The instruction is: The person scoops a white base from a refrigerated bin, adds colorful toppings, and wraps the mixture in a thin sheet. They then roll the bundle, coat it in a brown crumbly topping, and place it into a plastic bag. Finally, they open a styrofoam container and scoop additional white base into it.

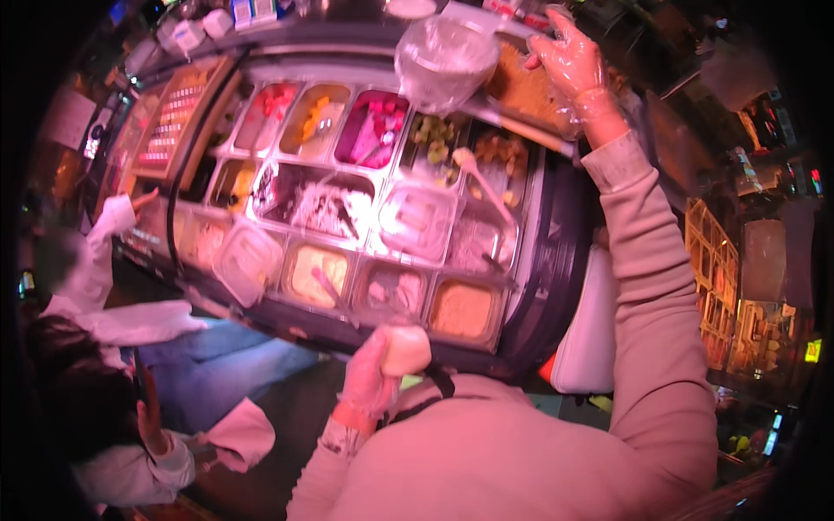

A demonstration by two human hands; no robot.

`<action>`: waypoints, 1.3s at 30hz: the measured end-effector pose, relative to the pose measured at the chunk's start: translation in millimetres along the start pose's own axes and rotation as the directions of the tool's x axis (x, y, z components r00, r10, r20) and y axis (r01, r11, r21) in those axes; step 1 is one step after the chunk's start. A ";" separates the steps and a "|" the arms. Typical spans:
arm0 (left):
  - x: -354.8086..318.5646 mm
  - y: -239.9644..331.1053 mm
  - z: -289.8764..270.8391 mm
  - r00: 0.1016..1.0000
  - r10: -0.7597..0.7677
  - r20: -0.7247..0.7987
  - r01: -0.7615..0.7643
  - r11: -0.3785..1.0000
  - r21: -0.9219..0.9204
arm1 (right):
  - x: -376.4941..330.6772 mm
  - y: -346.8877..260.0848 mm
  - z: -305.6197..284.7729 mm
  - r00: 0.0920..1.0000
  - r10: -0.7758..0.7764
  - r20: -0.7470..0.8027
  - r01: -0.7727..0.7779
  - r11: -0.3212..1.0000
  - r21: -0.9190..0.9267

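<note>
The pale cup (405, 349) is gripped in your gloved left hand (372, 379) while your right hand (573, 65), fingers spread and empty, reaches toward the topping tray (521, 91), so next probably take a topping.

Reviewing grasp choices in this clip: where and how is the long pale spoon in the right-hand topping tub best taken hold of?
Grip the pale spoon by its upper end, near the green fruit tub, coming from above. Its handle leans up out of the tub while the lower end sits buried in topping, so only that raised part is free. The gloved right hand is up at the shelf, and the left hand holds a cup.
</note>
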State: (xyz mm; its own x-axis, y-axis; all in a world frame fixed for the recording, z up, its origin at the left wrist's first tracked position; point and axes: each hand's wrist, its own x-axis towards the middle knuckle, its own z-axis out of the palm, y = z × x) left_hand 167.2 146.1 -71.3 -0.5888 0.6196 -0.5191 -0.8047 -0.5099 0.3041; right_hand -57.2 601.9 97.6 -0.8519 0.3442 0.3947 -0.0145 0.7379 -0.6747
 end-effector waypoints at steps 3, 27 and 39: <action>2.0 6.3 8.3 0.991 0.080 -0.110 -0.087 0.994 -0.064 | -100.5 -21.2 63.6 0.945 -0.173 0.278 0.058 0.924 0.377; 29.1 20.0 36.5 0.991 0.015 0.135 0.034 0.934 -0.355 | -338.6 -100.3 126.7 0.812 -0.401 0.425 0.327 0.915 0.238; 38.2 25.0 22.6 1.000 0.011 -0.006 -0.011 0.999 0.038 | -295.7 102.0 128.2 0.479 0.740 0.471 -0.172 0.606 -0.777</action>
State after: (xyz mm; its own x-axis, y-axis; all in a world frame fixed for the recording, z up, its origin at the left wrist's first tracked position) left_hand 122.9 170.5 -65.6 -0.5973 0.6101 -0.5206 -0.8005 -0.4933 0.3403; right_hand 126.2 501.0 -167.9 -0.6659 0.4376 -0.6042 0.5443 0.8389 0.0076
